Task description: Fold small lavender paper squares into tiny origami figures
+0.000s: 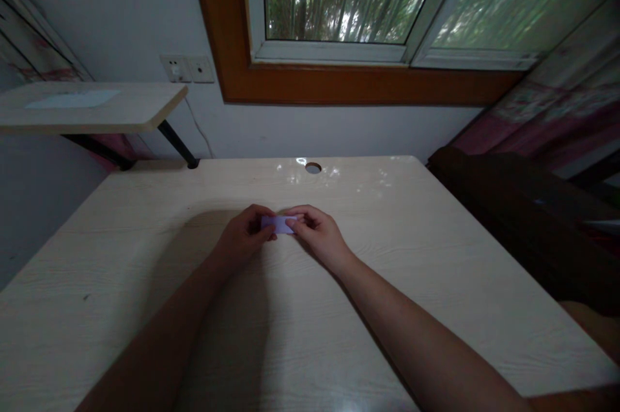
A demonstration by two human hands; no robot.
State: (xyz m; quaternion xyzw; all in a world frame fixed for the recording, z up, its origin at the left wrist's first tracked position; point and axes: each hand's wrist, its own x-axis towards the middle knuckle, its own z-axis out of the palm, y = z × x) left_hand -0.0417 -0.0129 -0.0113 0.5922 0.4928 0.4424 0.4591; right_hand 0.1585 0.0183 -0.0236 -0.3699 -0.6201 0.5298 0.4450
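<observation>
A small, flat purple rectangle that looks like folded paper (281, 225) is held level between both hands, over the middle of the pale wooden desk (310, 309). My left hand (245, 229) pinches its left end, thumb in front and fingers behind. On the other end, my right hand (318, 231) grips it the same way, the thumb lying on its face. The fingertips behind the piece are partly hidden. Whether the piece touches the desk I cannot tell.
A raised shelf (87, 121) on black legs stands at the desk's back left, with a pale sheet (72, 99) on it. A round cable hole (313, 168) lies near the back edge. Wall sockets (188, 68) and a wood-framed window (339, 84) are behind; dark furniture (508, 225) is at right.
</observation>
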